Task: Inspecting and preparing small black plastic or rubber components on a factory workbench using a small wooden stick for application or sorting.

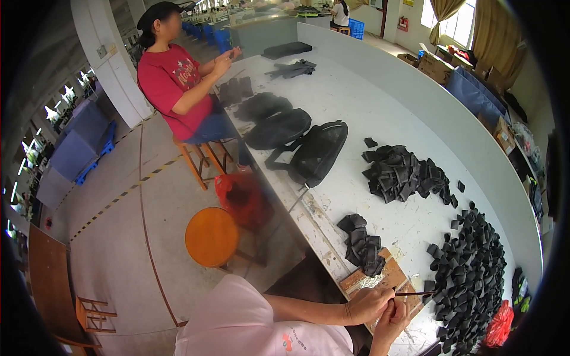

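Note:
Over the near end of a worn wooden board (392,267), my two hands meet with bent, closed fingers. My left hand (367,305) pinches a thin dark rod (414,293), which points right toward a heap of small black folded pieces (469,279). Just below it, my right hand (392,320) has its fingers closed against the left fingertips; what lies between them is too small to make out. A smaller pile of black pieces (363,246) lies at the board's far edge, partly on it.
Another black pile (404,175) lies farther up the white table (350,101). Black bags (320,154) lie beyond, near a seated person in red (172,77). A low partition (451,107) borders the right side. A round stool (212,237) and red bag (237,193) stand left.

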